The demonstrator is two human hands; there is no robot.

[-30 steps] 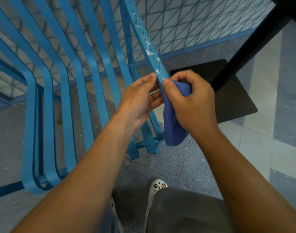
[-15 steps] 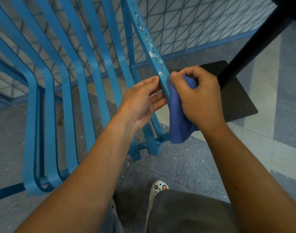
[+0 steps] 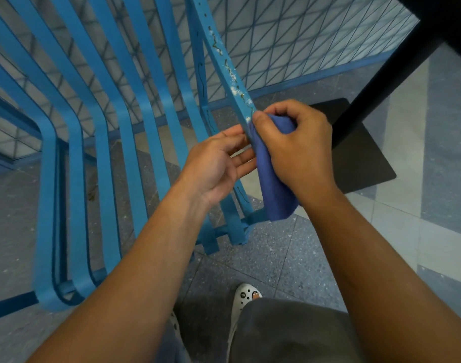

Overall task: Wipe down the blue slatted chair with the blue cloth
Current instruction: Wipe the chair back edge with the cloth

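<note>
Open gaps between the chair slats (image 3: 145, 106) admit fingers; black table post (image 3: 386, 74) apparently crowds the right side.

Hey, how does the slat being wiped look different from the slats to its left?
The wiped slat carries white specks and dark squiggly marks above the blue cloth; the left slats look plain. The right hand presses the cloth on the wiped slat; nothing touches the left slats. All share the same blue.
</note>
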